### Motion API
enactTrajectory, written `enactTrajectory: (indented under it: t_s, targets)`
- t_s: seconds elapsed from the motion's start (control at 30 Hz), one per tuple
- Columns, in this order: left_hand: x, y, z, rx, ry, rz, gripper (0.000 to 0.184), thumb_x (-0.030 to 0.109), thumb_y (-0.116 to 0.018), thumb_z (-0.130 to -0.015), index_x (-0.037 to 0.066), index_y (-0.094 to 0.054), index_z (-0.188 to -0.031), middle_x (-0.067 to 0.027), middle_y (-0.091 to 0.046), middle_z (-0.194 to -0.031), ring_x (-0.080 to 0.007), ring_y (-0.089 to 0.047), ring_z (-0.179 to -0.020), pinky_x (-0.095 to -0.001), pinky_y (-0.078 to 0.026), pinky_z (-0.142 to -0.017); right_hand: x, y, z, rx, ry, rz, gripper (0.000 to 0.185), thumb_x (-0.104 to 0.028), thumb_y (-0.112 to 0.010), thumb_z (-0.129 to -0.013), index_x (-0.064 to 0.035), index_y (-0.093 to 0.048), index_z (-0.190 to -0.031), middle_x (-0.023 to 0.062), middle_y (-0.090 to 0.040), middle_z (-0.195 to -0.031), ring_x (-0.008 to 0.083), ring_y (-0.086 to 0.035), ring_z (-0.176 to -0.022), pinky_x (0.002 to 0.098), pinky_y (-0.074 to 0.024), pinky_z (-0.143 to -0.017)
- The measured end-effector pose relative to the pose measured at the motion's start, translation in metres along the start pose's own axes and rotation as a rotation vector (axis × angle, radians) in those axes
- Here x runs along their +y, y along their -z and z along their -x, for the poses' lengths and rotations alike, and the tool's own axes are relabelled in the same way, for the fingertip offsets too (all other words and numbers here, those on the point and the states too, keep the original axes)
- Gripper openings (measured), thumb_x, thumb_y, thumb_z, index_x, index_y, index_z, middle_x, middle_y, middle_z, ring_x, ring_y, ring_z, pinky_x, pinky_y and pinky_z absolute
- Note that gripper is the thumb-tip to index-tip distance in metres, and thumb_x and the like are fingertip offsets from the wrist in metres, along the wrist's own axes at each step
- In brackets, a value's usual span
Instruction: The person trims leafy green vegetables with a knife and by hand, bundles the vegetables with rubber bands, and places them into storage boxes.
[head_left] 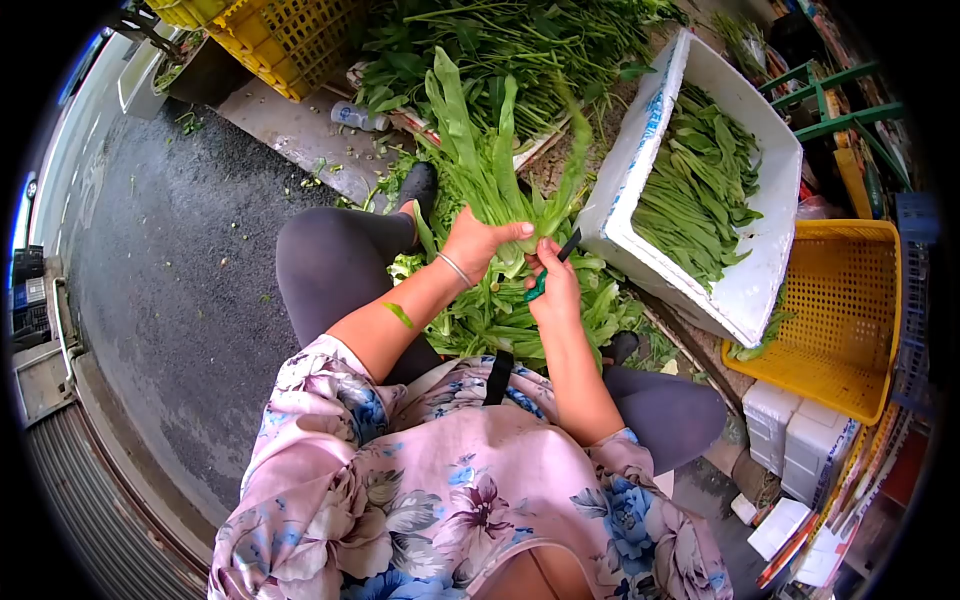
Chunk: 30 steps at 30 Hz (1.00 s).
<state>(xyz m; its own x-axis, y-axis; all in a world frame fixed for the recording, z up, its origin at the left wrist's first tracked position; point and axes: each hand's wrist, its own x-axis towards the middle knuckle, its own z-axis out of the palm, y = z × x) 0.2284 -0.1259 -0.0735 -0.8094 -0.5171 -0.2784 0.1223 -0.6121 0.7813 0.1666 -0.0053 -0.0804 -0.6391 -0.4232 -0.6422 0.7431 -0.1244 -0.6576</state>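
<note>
My left hand point(478, 243), with a bracelet at the wrist, is closed around a bunch of long-leaf lettuce point(490, 180), whose leaves point away from me. Close beside it, my right hand point(556, 288) is shut on a small green-and-black tool point(538, 287) that looks like a knife; its dark end sticks out past the fingers. The right fingertips meet the base of the lettuce. Below both hands, more loose lettuce point(500, 315) is heaped between my legs. A bit of leaf point(398, 314) clings to my left forearm.
A white foam box point(618, 205) of stacked leafy greens point(695, 190) stands tilted at the right, beside a yellow crate point(830, 370). A large pile of stemmed greens point(510, 50) lies ahead. Another yellow crate point(280, 40) and a plastic bottle point(358, 116) are at the upper left.
</note>
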Motion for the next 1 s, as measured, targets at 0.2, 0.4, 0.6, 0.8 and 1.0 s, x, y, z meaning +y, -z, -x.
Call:
enactTrajectory:
  t_s: [0.2,0.4,0.6,0.8,1.0]
  targets:
    - [0.009,-0.013,0.013,0.004,-0.011,-0.284,0.027,-0.003,-0.068,-0.068,-0.002,-0.059,-0.094,-0.0077,-0.064,-0.085,-0.0140,-0.060,-0.072,-0.0264,-0.048,-0.065,0.009,0.014,-0.022,-0.058,-0.348,-0.194,0.006,-0.020,-0.060,-0.080,-0.0167,-0.056,-0.083,-0.0046,-0.056,-0.072,0.0084,-0.054,-0.068,0.0194,-0.0293,-0.042]
    - [0.012,-0.019,0.017,-0.063,-0.101,-0.378,0.027,-0.001,-0.071,-0.067,0.000,-0.059,-0.091,-0.0041,-0.063,-0.081,-0.0100,-0.057,-0.069,-0.0243,-0.047,-0.060,0.033,0.055,-0.037,0.010,-0.401,0.069,0.017,-0.021,-0.057,-0.082,-0.0047,-0.057,-0.086,0.0021,-0.060,-0.069,0.0078,-0.046,-0.047,0.0211,-0.0274,-0.037]
    - [0.015,-0.016,0.014,-0.051,-0.014,-0.352,0.033,-0.001,-0.073,-0.065,0.000,-0.057,-0.094,-0.0042,-0.061,-0.082,-0.0113,-0.057,-0.069,-0.0252,-0.048,-0.061,-0.019,0.028,0.031,-0.048,0.184,0.826,0.042,-0.024,-0.060,-0.082,0.0015,-0.052,-0.114,0.0088,-0.062,-0.083,0.0077,-0.052,-0.062,0.0187,-0.0395,-0.055]
    - [0.009,-0.016,0.011,-0.049,0.059,-0.247,0.032,-0.003,-0.071,-0.065,0.000,-0.058,-0.094,-0.0047,-0.061,-0.082,-0.0116,-0.057,-0.069,-0.0254,-0.049,-0.061,-0.087,-0.021,0.074,-0.321,0.633,0.678,0.040,-0.023,-0.052,-0.088,-0.0031,-0.047,-0.122,0.0105,-0.060,-0.098,0.0098,-0.054,-0.085,0.0227,-0.0419,-0.072]
    - [0.006,-0.013,0.015,-0.001,0.070,-0.356,0.032,-0.003,-0.069,-0.064,-0.001,-0.058,-0.094,-0.0050,-0.062,-0.084,-0.0125,-0.058,-0.071,-0.0251,-0.048,-0.063,-0.093,-0.029,0.037,-0.134,0.837,1.112,0.030,-0.030,-0.049,-0.088,-0.0248,-0.054,-0.117,0.0118,-0.063,-0.098,0.0166,-0.062,-0.074,0.0282,-0.0467,-0.062]
